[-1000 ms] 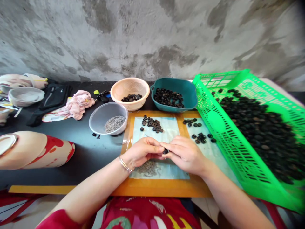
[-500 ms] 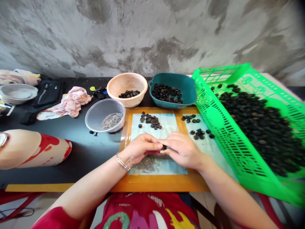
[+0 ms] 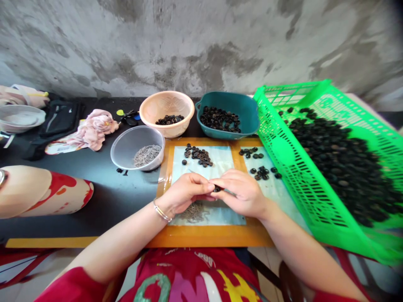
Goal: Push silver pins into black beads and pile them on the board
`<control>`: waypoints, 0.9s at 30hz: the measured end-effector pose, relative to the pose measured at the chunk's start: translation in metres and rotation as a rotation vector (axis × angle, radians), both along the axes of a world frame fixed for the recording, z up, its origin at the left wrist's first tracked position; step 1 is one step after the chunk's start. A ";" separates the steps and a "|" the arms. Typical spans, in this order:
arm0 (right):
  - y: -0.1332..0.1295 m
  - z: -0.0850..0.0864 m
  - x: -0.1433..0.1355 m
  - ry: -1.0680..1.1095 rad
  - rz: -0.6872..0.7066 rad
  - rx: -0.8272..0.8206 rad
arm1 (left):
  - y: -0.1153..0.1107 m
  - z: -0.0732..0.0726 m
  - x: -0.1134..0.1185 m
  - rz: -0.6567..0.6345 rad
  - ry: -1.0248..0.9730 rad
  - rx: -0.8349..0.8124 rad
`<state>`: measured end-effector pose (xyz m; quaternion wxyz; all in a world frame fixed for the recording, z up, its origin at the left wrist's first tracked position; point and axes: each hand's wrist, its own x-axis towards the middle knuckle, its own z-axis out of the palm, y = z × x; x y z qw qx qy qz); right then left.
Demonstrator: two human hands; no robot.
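Observation:
Both hands meet over the pale blue mat (image 3: 217, 215) in front of me. My right hand (image 3: 242, 193) pinches a small round black piece (image 3: 217, 189) between thumb and fingers. Against it, the fingertips of my left hand (image 3: 189, 192) are closed, and what they hold is hidden. A thin grey tip shows just above that hand. Under the left hand lies a pile of thin metal pins (image 3: 193, 213), partly covered. Beyond the hands is a cluster of black round pieces with centre holes (image 3: 201, 156). More black pieces (image 3: 262, 173) lie to the right.
A clear bowl (image 3: 121, 147) holds metal pins. Behind it stand a peach bowl (image 3: 166, 102) and a teal basin (image 3: 228, 98) with black pieces. A green basket (image 3: 283, 167) heaped with them borders the right. A cream-and-red cylindrical container (image 3: 63, 193) lies left, below a pink cloth (image 3: 97, 128).
The hands stay together at nearly the same spot, with small finger shifts. More of the black piece shows between the fingertips now. The whole view has shifted slightly.

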<state>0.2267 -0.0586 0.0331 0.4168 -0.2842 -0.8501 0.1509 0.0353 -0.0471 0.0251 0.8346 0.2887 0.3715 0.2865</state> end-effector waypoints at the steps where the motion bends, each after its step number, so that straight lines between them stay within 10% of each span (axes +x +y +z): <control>1: 0.000 0.000 0.000 0.008 0.005 -0.008 | 0.000 0.000 0.000 -0.014 -0.026 -0.026; 18: -0.001 0.006 0.002 -0.035 0.093 -0.030 | -0.001 -0.004 -0.001 -0.081 -0.110 -0.064; 27: 0.003 0.002 0.008 -0.004 0.039 -0.017 | -0.003 0.003 -0.001 -0.022 0.038 0.283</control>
